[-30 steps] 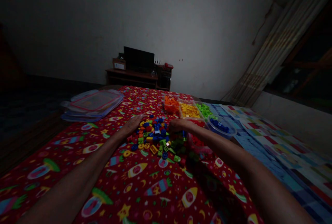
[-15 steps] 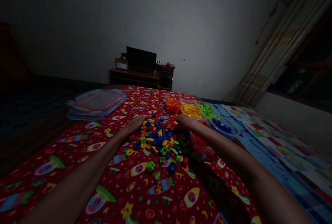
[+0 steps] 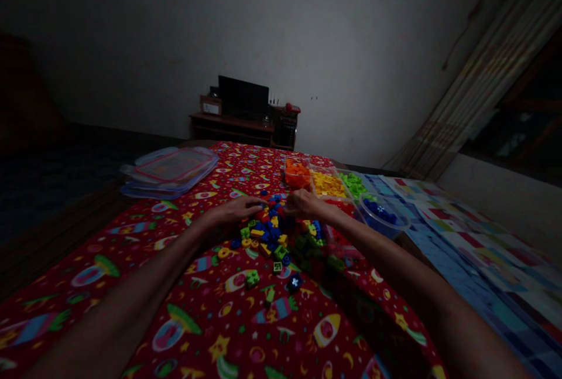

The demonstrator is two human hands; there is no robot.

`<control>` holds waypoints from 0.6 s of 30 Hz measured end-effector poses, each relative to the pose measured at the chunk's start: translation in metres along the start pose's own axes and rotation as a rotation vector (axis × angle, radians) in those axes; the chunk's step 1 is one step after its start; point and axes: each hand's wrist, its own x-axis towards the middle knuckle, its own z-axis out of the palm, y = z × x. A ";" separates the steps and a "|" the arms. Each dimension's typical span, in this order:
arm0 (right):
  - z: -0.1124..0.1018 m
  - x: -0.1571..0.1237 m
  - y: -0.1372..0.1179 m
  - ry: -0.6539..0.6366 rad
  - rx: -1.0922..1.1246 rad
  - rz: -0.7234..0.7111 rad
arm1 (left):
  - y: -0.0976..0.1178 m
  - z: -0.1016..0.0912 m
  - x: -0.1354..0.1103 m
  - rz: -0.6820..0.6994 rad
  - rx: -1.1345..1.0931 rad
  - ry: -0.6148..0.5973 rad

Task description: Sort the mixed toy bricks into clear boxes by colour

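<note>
A mixed pile of small toy building bricks (image 3: 272,229), blue, yellow, green and red, lies on a red patterned cloth (image 3: 246,332). At the pile's far left edge is my left hand (image 3: 239,208), its fingers stretched out over the bricks. My right hand (image 3: 302,203) is over the pile's right side with its fingers curled in. Whatever is in those fingers is hidden. To the right of the pile, more bricks (image 3: 314,229) lie in the shadow of my right arm. A green brick (image 3: 252,277) and a dark blue piece (image 3: 295,281) lie apart, closer to me.
Clear containers of orange bricks (image 3: 297,173), yellow bricks (image 3: 328,184), green bricks (image 3: 352,183) and red bricks (image 3: 340,215) stand on the right. A round tub (image 3: 386,228) holds blue pieces. Stacked clear lids (image 3: 171,171) lie at the left.
My right hand has moved left onto the pile and its fingers have curled. My left hand has reached slightly right over the bricks. Some bricks have shifted, and the view has turned slightly.
</note>
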 end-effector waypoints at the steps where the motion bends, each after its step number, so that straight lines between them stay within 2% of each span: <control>1: 0.001 0.003 -0.007 -0.036 0.023 -0.037 | 0.001 0.003 0.001 0.010 0.016 -0.004; 4: 0.009 0.014 -0.026 -0.152 0.037 -0.105 | -0.001 0.006 0.002 0.001 0.069 0.035; 6: 0.015 0.021 -0.034 -0.170 0.004 -0.125 | -0.004 0.005 0.002 -0.021 0.095 0.061; 11: 0.019 0.026 -0.036 -0.135 0.025 -0.120 | -0.008 -0.002 -0.003 -0.035 0.101 0.049; 14: 0.015 0.021 -0.029 -0.116 0.152 -0.082 | -0.005 -0.003 -0.005 -0.052 0.083 0.053; 18: 0.012 0.012 -0.014 -0.005 0.409 0.043 | -0.002 -0.002 -0.003 -0.059 0.013 0.093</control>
